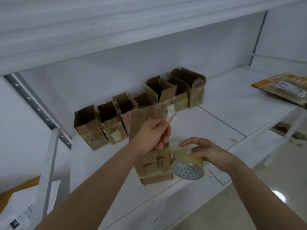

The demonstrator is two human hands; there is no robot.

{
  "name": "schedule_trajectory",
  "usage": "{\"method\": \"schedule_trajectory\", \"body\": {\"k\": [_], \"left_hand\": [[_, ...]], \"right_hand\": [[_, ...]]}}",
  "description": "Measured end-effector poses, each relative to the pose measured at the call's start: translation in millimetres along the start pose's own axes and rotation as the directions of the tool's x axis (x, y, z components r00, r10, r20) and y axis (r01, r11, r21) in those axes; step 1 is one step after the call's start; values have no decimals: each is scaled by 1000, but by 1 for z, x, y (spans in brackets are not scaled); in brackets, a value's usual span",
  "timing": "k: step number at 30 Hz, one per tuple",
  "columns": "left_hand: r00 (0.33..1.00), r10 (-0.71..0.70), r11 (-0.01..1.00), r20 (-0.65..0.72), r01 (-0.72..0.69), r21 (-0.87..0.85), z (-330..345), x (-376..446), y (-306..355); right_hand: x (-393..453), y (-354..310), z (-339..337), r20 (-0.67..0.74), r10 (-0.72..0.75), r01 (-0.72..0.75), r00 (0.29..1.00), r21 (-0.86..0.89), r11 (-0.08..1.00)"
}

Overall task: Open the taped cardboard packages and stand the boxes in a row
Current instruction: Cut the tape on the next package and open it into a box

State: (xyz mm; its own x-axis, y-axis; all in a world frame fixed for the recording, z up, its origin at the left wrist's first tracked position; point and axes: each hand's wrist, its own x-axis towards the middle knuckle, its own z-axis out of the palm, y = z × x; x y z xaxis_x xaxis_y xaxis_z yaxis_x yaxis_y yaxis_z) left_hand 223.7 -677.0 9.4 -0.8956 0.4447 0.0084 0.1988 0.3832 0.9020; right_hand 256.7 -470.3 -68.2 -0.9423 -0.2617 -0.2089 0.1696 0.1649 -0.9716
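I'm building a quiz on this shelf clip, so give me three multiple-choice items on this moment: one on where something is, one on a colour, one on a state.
1. Where is the tape roll?
A. At the shelf's front edge, right of the held box
B. Inside an open box in the row
C. On the floor

2. What colour is the shelf?
A. Black
B. White
C. Green

3. What is the left hand doing?
A. Hanging idle
B. Pressing flat on the shelf
C. Gripping the upright cardboard box

Answers:
1 A: the roll sits beside the box, under the right hand, near the front edge.
2 B: the shelf's surface and back wall are white.
3 C: its fingers curl round the box's upper half, beside a loose strip of clear tape.
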Motion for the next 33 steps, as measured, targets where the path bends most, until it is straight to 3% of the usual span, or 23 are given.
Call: {"method": "schedule_trajectory", "body": {"k": [4, 8, 13, 18, 21, 24, 29, 33], "left_hand": [[1000, 22, 999, -10, -22, 27, 1, 3, -5], [999, 36, 999, -2, -36, 36, 0, 2, -7], [998, 61, 996, 7, -61, 69, -1, 1, -7], [984, -51, 973, 169, 11, 229, -4, 4, 9], [929, -173, 896, 327, 10, 444, -7, 11, 28], [845, -337, 740, 416, -36, 672, 0, 23, 44], [778, -535, 438, 329, -78, 896, 26, 38, 57], [776, -565, 338, 280, -91, 937, 38, 40, 60]], "right_hand": [[4, 5, 1, -40, -16, 17, 999, 24, 1000], [16, 15, 7, -15, 36, -37, 999, -123, 992], [21, 24, 22, -64, 78, -87, 995, -140, 986], [3, 25, 7, -102, -1, 3, 995, 13, 1000], [-5, 25, 0, -136, -30, 41, 990, 78, 996], [-8, 21, -2, -212, -42, 55, 976, 58, 997], [-18, 9, 1, -315, -87, 91, 945, -3, 996], [-25, 0, 6, -348, -109, 95, 931, -57, 994]]}}
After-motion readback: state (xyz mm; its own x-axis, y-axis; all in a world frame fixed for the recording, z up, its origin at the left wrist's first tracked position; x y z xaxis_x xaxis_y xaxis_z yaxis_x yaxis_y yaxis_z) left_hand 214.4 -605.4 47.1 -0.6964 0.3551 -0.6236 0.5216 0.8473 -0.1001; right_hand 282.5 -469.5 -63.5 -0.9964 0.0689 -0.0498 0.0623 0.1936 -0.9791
